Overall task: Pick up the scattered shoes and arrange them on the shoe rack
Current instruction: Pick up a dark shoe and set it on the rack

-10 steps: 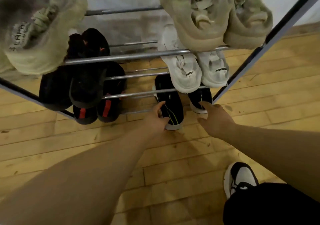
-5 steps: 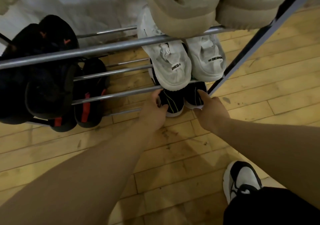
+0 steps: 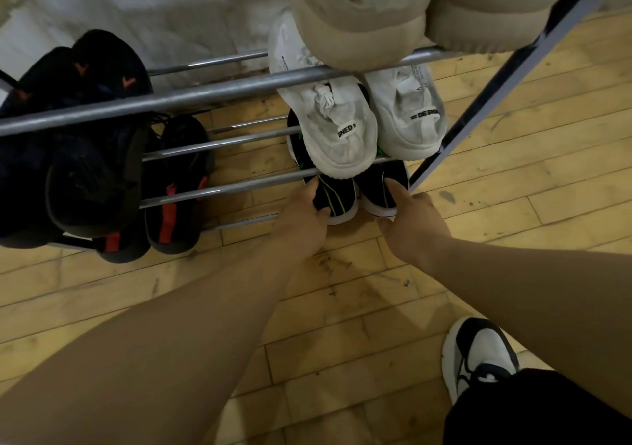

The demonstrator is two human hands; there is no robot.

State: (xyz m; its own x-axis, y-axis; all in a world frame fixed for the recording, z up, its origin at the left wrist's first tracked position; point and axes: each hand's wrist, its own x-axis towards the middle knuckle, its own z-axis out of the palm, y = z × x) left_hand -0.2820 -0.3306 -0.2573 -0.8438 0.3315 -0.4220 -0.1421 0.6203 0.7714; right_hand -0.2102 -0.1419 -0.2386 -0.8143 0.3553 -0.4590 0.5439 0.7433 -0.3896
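A pair of black sneakers with green stripes sits at the right end of the metal shoe rack's (image 3: 205,93) bottom tier, toes under the white pair. My left hand (image 3: 302,220) grips the heel of the left black sneaker (image 3: 338,198), thumb on top. My right hand (image 3: 412,220) grips the heel of the right black sneaker (image 3: 378,188) the same way. Both heels stick out past the front bar, over the wooden floor.
White sneakers (image 3: 342,136) lie on the tier above and beige sneakers (image 3: 359,17) on the top tier. Black shoes (image 3: 95,178) and red-strapped sandals (image 3: 174,188) fill the rack's left side. The slanted side frame (image 3: 485,102) runs right of my right hand. My own shoe (image 3: 475,352) stands lower right.
Both hands have pushed the black sneakers deeper into the bottom tier, under the white pair. My head has moved closer and lower to the rack.
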